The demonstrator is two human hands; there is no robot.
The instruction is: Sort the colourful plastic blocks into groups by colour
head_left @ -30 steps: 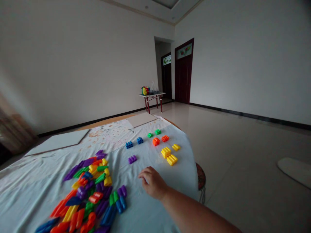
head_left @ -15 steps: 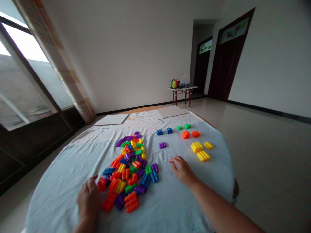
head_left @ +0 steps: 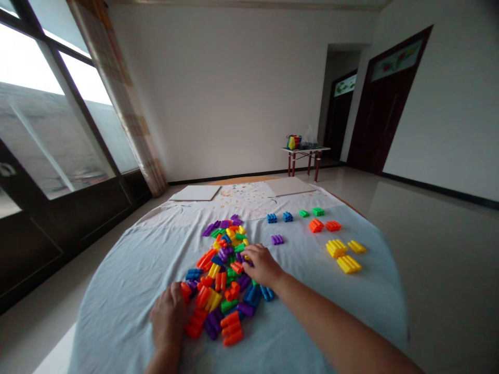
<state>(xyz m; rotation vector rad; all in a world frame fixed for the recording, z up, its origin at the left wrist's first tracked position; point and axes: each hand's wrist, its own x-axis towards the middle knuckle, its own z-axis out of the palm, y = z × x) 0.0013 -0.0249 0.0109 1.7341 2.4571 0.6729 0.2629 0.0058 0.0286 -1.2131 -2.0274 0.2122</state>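
A heap of ribbed plastic building blocks point(head_left: 220, 280) in red, orange, yellow, green, blue and purple lies on the cloth before me. My right hand point(head_left: 262, 264) reaches over the heap's right side, fingers apart, its fingertips near purple and green blocks; no block shows in its grasp. At the left edge of the heap, my left hand point(head_left: 169, 311) rests with its fingers loosely stretched beside a red block point(head_left: 186, 291). Farther right sit sorted blocks: one purple block point(head_left: 277, 239), blue blocks point(head_left: 279, 217), green blocks point(head_left: 312, 212), orange blocks point(head_left: 325, 226) and yellow blocks point(head_left: 345, 254).
A light blue tablecloth point(head_left: 128, 270) covers the round table. Two flat boards, a white board point(head_left: 197, 192) and a beige board point(head_left: 290, 186), lie at its far side. Beyond stands a small table point(head_left: 306, 150) bearing a colourful bag point(head_left: 293, 142) and a plastic bag.
My right hand has moved left from the bare cloth onto the heap. The whole view has shifted, so everything sits further right; my left hand stays by the heap's left edge.
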